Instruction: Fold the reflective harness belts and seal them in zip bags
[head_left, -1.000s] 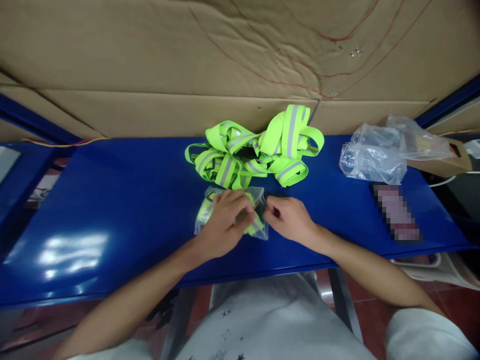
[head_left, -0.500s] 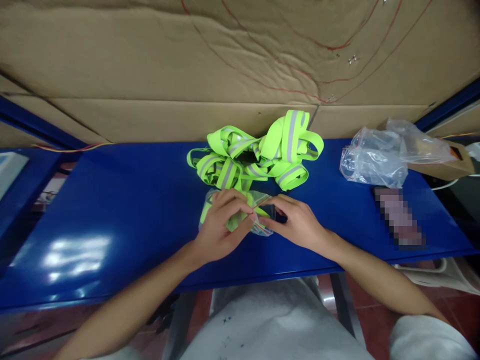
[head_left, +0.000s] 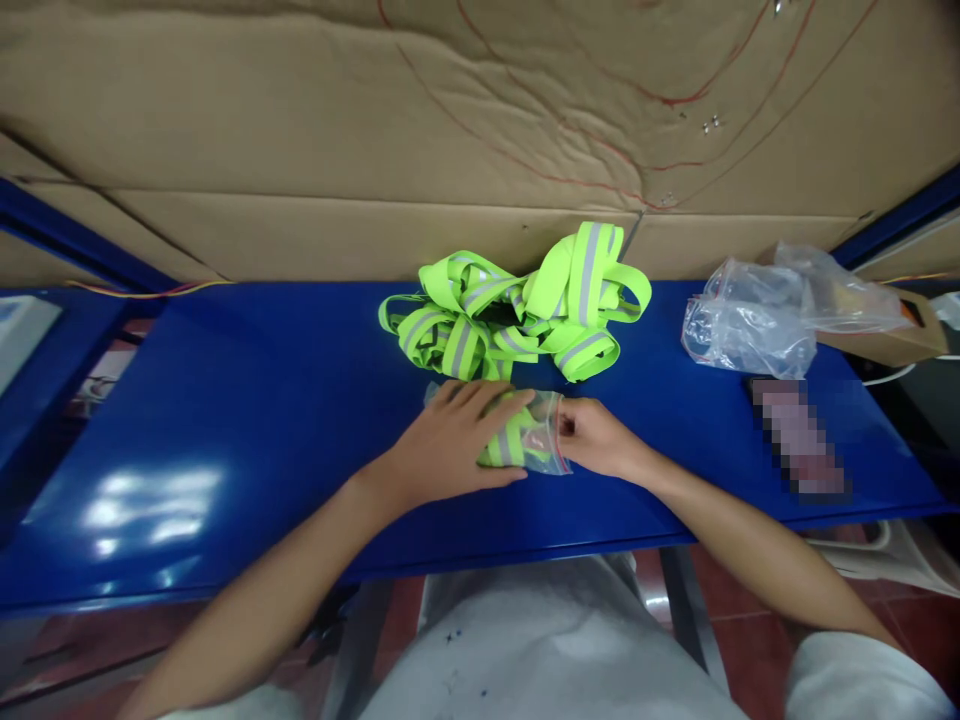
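A small clear zip bag [head_left: 534, 443] with a folded neon-yellow reflective band inside lies on the blue table [head_left: 247, 400]. My left hand [head_left: 450, 445] lies flat on top of the bag with its fingers stretched out, pressing it down. My right hand [head_left: 592, 438] pinches the bag's right edge, where its red zip line runs. Just behind the bag lies a loose heap of neon-yellow reflective bands [head_left: 517, 305] with grey stripes.
A bundle of clear plastic bags [head_left: 750, 315] sits at the right, with a cardboard box [head_left: 885, 335] behind it and a blurred flat object [head_left: 799, 435] in front. A cardboard sheet [head_left: 375, 130] forms the back wall. The table's near edge runs just below my hands.
My left hand went from gripping the bag to lying flat on it. My right hand moved right to the bag's edge. The bag now lies flatter and a little further right.
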